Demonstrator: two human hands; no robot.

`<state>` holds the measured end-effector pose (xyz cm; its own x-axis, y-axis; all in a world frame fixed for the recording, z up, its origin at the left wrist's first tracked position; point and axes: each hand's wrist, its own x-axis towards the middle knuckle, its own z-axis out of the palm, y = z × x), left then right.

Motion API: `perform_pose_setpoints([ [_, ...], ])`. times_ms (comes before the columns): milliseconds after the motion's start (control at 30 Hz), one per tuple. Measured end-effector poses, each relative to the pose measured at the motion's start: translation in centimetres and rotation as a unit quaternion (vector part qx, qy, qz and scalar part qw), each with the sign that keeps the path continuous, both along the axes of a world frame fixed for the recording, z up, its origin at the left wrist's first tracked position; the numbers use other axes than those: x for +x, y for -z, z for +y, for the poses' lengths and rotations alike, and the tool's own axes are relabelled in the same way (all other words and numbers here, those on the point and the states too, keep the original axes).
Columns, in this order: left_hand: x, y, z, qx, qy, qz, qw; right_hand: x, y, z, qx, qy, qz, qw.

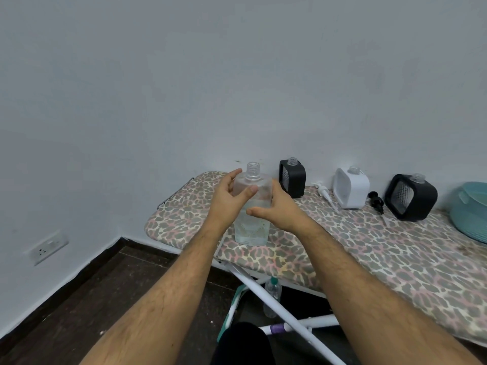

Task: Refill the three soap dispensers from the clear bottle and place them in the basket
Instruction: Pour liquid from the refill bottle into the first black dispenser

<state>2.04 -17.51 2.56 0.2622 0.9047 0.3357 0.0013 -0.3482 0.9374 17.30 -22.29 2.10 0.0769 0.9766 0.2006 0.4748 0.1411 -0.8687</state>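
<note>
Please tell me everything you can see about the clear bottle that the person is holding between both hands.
The clear plastic bottle has a flat-sided body, sloped shoulders and a threaded neck with no cap. It stands upright on the leopard-print ironing board, near its left end. Clear liquid fills roughly the lower half. The left hand and the right hand hold it from either side, fingers around its upper body.

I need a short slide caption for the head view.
Both hands around an open clear bottle; three uncapped dispensers wait behind.
</note>
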Motion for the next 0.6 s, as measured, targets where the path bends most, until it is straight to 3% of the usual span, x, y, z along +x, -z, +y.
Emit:
perform_pose_setpoints([
  [200,0.5,0.6,0.6,-0.006,0.022,0.002,1.000,1.5,-0.3,0.4,-0.061,-0.062,0.026,0.996],
  [333,1.4,0.7,0.4,-0.011,0.011,-0.018,1.000,3.6,0.1,1.1,-0.143,-0.082,-0.028,0.986],
  [500,1.9,1.6,0.6,-0.006,-0.003,-0.043,0.999,5.6,0.8,1.7,-0.054,0.136,-0.070,0.987],
  [600,1.9,1.8,0.6,0.006,-0.013,-0.041,0.999,6.3,1.4,2.6,-0.034,0.207,-0.047,0.977],
])
